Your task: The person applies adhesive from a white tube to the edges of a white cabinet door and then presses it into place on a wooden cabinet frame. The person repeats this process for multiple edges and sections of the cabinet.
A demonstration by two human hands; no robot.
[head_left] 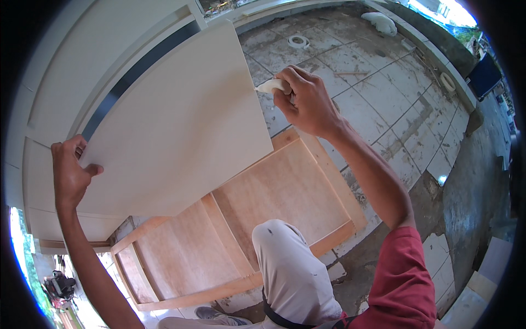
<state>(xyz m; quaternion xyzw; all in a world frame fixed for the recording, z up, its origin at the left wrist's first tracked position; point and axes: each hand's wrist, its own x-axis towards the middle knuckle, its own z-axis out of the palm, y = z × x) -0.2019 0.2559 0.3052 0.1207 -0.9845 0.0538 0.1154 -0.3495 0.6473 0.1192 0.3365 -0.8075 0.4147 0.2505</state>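
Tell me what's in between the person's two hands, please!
In the head view, a big white panel stretches between the left hand and the right hand. A small pale pointed object in the right hand has its tip by the panel's edge.

My left hand (71,172) and right hand (307,101) bare, forearms (372,167) bare too. Short, loose right sleeve of deep-red cloth (402,274), softly creased, hem near elbow. Off-white cloth trousers (296,268) on me, wrinkled, couple of small dark marks (269,231) on front. Narrow black strap (280,317) running over trousers. Low down, grey shoe with paler sole (224,317), probably mine, partly cut off from view.
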